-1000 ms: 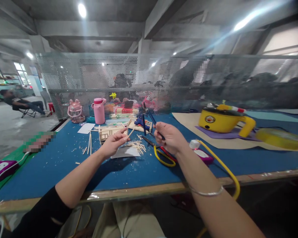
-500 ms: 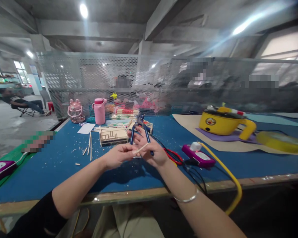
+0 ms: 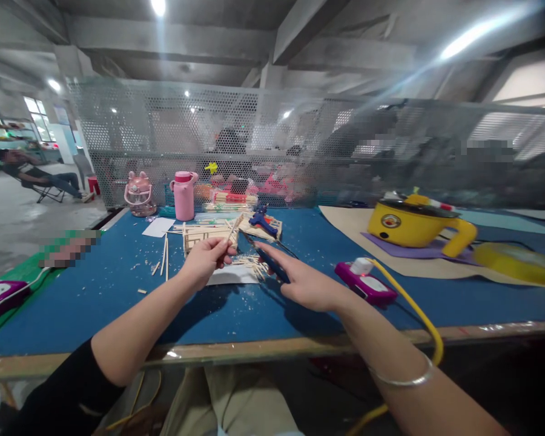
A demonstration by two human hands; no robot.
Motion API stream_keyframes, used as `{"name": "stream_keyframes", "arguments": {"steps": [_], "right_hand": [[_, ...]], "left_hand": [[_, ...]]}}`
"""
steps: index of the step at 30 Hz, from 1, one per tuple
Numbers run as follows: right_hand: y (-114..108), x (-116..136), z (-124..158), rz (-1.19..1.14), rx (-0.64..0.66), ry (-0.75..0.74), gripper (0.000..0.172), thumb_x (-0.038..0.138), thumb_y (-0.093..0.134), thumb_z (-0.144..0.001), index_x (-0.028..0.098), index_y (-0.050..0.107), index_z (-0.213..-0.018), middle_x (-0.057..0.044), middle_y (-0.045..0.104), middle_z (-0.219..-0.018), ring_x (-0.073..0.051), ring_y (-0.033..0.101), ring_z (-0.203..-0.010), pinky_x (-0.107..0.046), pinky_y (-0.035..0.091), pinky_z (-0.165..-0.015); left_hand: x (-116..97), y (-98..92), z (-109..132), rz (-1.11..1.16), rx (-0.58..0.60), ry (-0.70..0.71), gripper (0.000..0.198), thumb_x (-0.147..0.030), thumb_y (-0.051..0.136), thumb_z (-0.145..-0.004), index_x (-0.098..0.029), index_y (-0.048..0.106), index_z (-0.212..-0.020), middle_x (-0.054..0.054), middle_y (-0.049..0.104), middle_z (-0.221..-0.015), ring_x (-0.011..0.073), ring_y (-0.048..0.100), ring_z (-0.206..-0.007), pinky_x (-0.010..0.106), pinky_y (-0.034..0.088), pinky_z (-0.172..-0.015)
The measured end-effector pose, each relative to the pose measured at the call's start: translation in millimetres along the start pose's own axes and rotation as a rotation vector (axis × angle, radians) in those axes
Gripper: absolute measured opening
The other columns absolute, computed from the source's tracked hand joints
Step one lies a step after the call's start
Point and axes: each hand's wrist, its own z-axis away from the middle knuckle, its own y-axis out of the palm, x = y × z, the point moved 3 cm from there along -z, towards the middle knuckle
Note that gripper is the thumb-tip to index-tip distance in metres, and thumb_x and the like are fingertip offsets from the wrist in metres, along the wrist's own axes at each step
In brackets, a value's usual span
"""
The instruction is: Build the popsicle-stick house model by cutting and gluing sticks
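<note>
My left hand (image 3: 206,259) is raised over the blue table (image 3: 118,303) and pinches a thin wooden stick (image 3: 232,232) that points up and right. My right hand (image 3: 300,281) is lower and to the right, gripping blue-handled pliers (image 3: 266,259) whose jaws point toward a pile of stick offcuts (image 3: 249,261) on a grey sheet (image 3: 232,275). Its forefinger lies along the tool. Just behind my left hand sits a small frame built of wooden sticks (image 3: 206,234).
A pink bottle (image 3: 183,195), a pink fan (image 3: 138,200), a blue glue gun (image 3: 264,221) and loose sticks (image 3: 165,260) lie at the back. A purple power strip (image 3: 366,281) with a yellow cable (image 3: 413,309) and a yellow electric pot (image 3: 413,227) stand right. A mesh fence (image 3: 272,145) bounds the table.
My hands were together in front of me, stick against the pliers. They have separated: the left rose and moved back with the stick, the right dropped with the pliers toward the offcuts.
</note>
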Motion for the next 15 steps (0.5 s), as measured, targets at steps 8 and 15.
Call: {"name": "stream_keyframes", "arguments": {"steps": [8, 15], "right_hand": [[2.6, 8.4, -2.2, 0.075, 0.065, 0.019, 0.086, 0.001, 0.04, -0.054, 0.018, 0.022, -0.136, -0.009, 0.027, -0.14, -0.022, 0.026, -0.128, -0.041, 0.028, -0.103], [4.9, 10.0, 0.9, 0.074, 0.061, 0.003, 0.086, 0.001, 0.04, -0.055, 0.02, 0.022, -0.137, -0.008, 0.027, -0.14, -0.022, 0.026, -0.127, -0.042, 0.027, -0.103]], "left_hand": [[-2.8, 0.9, 0.9, -0.095, -0.028, 0.029, 0.014, -0.025, 0.059, -0.073, -0.012, 0.057, -0.069, -0.003, 0.057, -0.055, 0.0028, 0.048, -0.042, 0.015, 0.033, -0.042], [-2.6, 4.0, 2.2, -0.088, -0.043, 0.03, 0.012, -0.019, 0.053, -0.078, -0.011, 0.055, -0.069, -0.003, 0.056, -0.054, 0.0031, 0.048, -0.041, 0.015, 0.035, -0.042]]}}
